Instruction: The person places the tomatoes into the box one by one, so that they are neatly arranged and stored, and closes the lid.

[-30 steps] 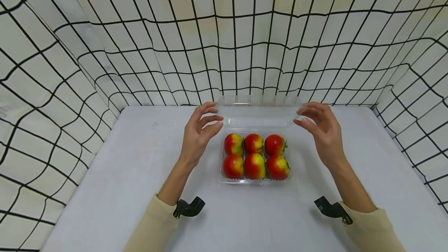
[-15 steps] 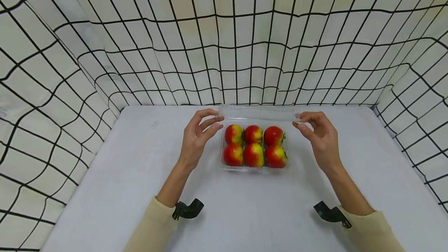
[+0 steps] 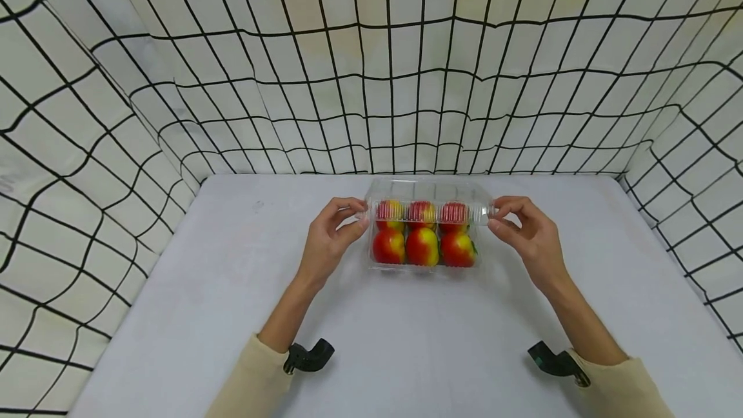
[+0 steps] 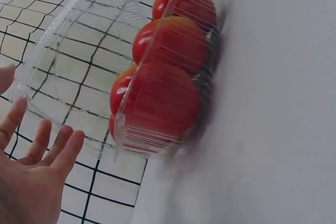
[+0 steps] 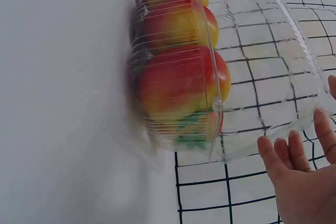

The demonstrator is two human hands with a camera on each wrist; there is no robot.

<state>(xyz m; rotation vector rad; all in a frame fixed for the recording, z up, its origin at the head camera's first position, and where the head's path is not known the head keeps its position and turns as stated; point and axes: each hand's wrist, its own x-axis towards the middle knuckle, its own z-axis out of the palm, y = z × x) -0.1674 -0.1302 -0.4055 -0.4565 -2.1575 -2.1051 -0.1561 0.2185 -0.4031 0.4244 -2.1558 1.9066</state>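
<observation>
A clear plastic clamshell box [image 3: 426,268] sits on the table with several red-and-yellow fruits [image 3: 422,247] in two rows; their exact kind is unclear. Its hinged lid [image 3: 429,188] leans partway over, its ribbed front edge in front of the back row. My left hand [image 3: 331,237] pinches the lid's left front corner between thumb and index finger. At the opposite corner, my right hand [image 3: 528,234] pinches the lid likewise. In both wrist views the raised lid [image 4: 39,61] stands apart from the base's front rim, and the other fingers of the right hand [image 5: 310,182] are spread.
A white table [image 3: 429,340] carries the box near its back edge. Black netting [image 3: 418,92] over pale walls encloses the back and both sides. Black curved mounts [image 3: 311,356] sit at the cuffs of both beige sleeves [image 3: 249,379].
Both hands have come down toward me, swinging the lid from behind the box to above the back row of fruits. The box has slid slightly away from me.
</observation>
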